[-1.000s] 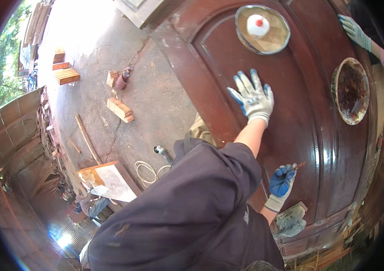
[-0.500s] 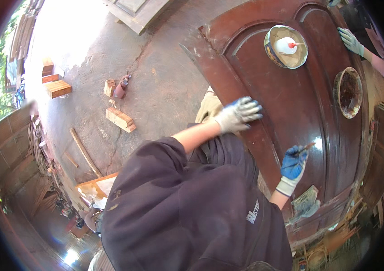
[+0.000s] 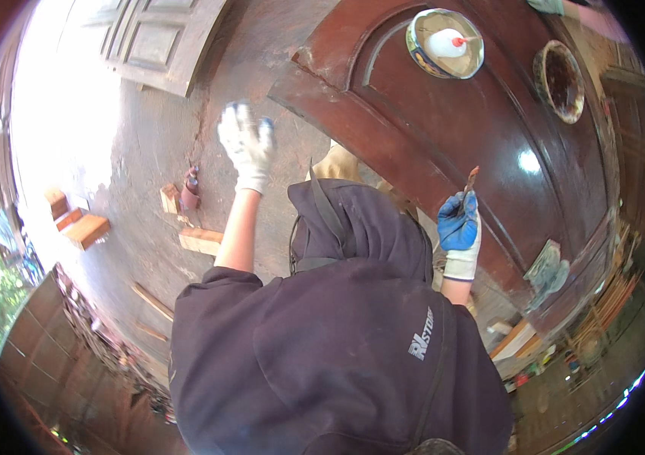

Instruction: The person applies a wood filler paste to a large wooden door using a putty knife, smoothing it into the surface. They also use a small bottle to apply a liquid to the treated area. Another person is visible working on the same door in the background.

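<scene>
My left hand (image 3: 247, 148), in a white glove with blue fingertips, is raised over the floor with fingers spread and nothing in it. My right hand (image 3: 460, 227), in a blue-palmed glove, is closed on a short, slim brown tool (image 3: 472, 179) whose tip points up; I cannot make out its kind. It is beside the edge of a large dark-red wooden door panel (image 3: 421, 129) with curved mouldings. On the panel stand a round tub (image 3: 419, 59) with a white red-tipped bottle (image 3: 444, 43) inside, and a brown-stained bowl (image 3: 541, 72). A greyish rag or sheet (image 3: 546, 273) lies on its near part.
Another panelled door (image 3: 157, 45) lies at the far left. Wood blocks (image 3: 200, 240) and a small dark-red object (image 3: 190, 196) are on the concrete floor, with more blocks (image 3: 86, 230) further left. A co-worker's gloved hand (image 3: 546, 6) shows at the top right.
My left hand has left the panel's edge and swung left over the floor. My right hand, still holding the tool, is now nearer the panel's edge. The view has shifted.
</scene>
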{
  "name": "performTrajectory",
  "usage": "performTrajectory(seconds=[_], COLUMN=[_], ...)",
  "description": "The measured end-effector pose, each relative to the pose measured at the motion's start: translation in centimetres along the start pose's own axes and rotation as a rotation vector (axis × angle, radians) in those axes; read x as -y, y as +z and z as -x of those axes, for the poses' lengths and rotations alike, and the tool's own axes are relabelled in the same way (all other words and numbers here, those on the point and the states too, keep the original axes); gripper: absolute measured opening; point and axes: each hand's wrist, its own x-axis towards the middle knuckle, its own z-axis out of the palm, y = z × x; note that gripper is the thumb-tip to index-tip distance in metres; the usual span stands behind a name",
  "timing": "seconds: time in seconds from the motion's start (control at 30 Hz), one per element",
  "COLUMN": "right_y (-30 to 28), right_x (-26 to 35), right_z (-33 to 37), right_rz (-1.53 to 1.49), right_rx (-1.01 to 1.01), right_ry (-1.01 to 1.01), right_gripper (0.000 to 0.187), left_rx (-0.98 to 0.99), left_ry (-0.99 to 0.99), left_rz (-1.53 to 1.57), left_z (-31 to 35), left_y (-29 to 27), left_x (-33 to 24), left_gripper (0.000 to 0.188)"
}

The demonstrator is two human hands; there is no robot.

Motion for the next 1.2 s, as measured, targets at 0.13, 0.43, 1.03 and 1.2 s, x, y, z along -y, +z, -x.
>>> performTrajectory(seconds=[0.13, 0.43, 1.03, 1.2], right_y=[-0.9, -2.2, 2.0, 1.2], right_x=[-0.6, -3.5, -1.5, 0.2], right_z=[1.1, 5.4, 0.0, -1.2], right_rz=[-0.034, 0.003, -0.093, -0.066], right_rx=[-0.053, -0.177, -0.213, -0.133], right_ry=[-0.091, -0.277, -0.214, -0.236], right_gripper=[0.016, 0.018, 0.013, 0.013], left_rx=[0.273, 0.591, 0.444, 0.179], left_ry=[0.459, 1.114, 0.898, 0.572], left_rz=[0.349, 0.150, 0.572, 0.486], left_z=[-0.7, 0.4, -3.6, -8.1], left_y=[0.5, 7.5, 7.5, 7.0], left_x=[-9.6, -18.5, -18.3, -18.6], left_gripper=[0.062, 0.075, 0.065, 0.058])
